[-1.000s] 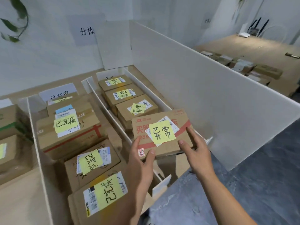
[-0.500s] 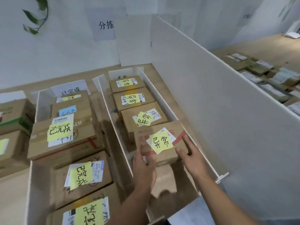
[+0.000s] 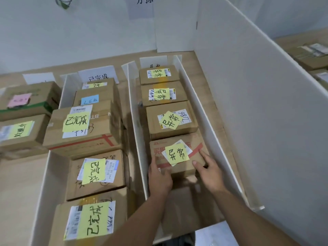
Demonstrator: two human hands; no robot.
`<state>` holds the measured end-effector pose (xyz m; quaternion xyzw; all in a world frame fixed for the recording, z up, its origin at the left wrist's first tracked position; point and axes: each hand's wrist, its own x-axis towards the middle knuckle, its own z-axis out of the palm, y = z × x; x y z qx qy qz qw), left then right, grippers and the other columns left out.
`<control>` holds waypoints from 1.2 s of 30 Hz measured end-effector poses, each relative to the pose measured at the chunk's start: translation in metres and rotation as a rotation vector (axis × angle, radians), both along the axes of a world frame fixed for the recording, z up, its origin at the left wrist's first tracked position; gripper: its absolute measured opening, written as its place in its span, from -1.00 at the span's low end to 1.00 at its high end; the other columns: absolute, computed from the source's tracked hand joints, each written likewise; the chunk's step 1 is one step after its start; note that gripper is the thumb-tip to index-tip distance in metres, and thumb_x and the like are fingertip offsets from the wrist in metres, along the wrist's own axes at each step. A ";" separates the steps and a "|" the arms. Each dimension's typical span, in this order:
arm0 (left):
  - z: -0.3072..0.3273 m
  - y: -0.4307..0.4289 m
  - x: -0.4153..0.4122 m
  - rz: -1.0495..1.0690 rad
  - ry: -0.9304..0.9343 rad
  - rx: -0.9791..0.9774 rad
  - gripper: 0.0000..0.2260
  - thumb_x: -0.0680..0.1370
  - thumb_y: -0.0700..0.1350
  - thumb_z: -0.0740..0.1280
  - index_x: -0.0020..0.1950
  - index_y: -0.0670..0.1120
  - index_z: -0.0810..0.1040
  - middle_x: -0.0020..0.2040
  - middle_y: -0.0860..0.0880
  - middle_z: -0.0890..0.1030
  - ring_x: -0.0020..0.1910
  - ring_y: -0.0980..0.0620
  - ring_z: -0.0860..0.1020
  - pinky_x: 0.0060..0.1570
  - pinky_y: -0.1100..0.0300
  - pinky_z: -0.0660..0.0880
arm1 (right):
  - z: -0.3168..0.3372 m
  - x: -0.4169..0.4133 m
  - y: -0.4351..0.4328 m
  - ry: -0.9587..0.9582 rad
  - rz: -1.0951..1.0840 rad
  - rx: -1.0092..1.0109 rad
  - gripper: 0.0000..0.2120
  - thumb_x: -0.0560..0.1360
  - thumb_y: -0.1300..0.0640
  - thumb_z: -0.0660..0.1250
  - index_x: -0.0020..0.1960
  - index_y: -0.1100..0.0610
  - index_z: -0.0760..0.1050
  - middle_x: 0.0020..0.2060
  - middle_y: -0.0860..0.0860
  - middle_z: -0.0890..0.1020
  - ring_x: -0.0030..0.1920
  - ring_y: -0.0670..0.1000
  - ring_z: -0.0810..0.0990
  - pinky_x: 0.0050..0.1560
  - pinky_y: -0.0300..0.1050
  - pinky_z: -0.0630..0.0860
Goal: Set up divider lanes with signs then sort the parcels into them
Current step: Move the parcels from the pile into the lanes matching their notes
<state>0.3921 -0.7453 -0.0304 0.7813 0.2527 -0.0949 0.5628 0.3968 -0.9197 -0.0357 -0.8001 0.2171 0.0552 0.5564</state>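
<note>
A brown parcel [image 3: 193,163] with red tape and a yellow note sits in the right lane, pressed against three other noted parcels [image 3: 171,119] behind it. My left hand [image 3: 158,178] grips its near left corner. My right hand [image 3: 210,172] holds its near right corner, fingers on top. White divider boards [image 3: 137,125] wall the lanes. The middle lane holds several parcels [image 3: 83,128] with yellow notes, behind a paper sign [image 3: 98,75]. A small sign [image 3: 153,62] stands at the far end of the right lane.
A tall white board [image 3: 257,103] rises along the right. Further parcels [image 3: 23,130] lie in the left lane, one with a pink note. More boxes [image 3: 312,57] rest on the wooden floor at far right. A paper sign [image 3: 141,6] hangs on the wall.
The parcel has gone down and forward from above the lane into it, up against the third box. Both hands stayed on it. The camera has leaned in closer.
</note>
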 end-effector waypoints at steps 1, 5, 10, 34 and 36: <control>-0.004 0.000 0.001 -0.016 0.006 0.013 -0.39 0.61 -0.13 0.29 0.59 0.20 0.16 0.51 0.03 0.37 0.45 -0.07 0.38 0.45 -0.12 0.34 | -0.003 0.002 0.000 0.006 0.003 -0.006 -0.44 0.56 0.08 0.42 0.52 -0.08 0.37 0.35 -0.12 0.46 0.30 -0.08 0.43 0.35 -0.08 0.41; -0.015 0.003 0.006 -0.079 0.017 0.095 -0.37 0.60 -0.09 0.33 0.61 0.16 0.13 0.53 -0.01 0.35 0.47 -0.07 0.36 0.45 -0.09 0.34 | -0.009 0.004 0.001 0.015 0.008 -0.057 -0.43 0.57 0.12 0.42 0.53 -0.02 0.36 0.38 -0.04 0.47 0.32 -0.05 0.43 0.33 -0.17 0.35; -0.009 -0.002 0.006 -0.085 0.005 0.128 -0.37 0.60 -0.11 0.33 0.61 0.14 0.15 0.53 -0.04 0.34 0.47 -0.11 0.35 0.45 -0.11 0.34 | -0.004 0.005 0.002 0.011 0.022 -0.144 -0.46 0.58 0.03 0.39 0.53 -0.07 0.35 0.45 -0.01 0.43 0.44 0.08 0.39 0.45 0.05 0.34; 0.111 0.115 -0.103 0.350 -0.627 0.263 -0.46 0.62 -0.09 0.36 0.57 0.04 0.27 0.47 0.16 0.34 0.39 0.45 0.26 0.26 0.61 0.15 | 0.100 -0.029 0.136 -0.446 0.433 0.042 -0.60 0.60 0.07 0.35 0.41 -0.14 0.44 0.36 -0.23 0.43 0.35 -0.27 0.36 0.36 -0.29 0.39; 0.116 0.145 -0.121 0.392 -0.634 0.276 -0.45 0.62 -0.05 0.36 0.57 0.10 0.25 0.46 0.22 0.31 0.44 0.36 0.26 0.31 0.55 0.15 | 0.106 -0.039 0.166 -0.471 0.479 0.026 -0.61 0.60 0.05 0.34 0.41 -0.13 0.45 0.40 -0.18 0.45 0.39 -0.20 0.37 0.45 -0.02 0.36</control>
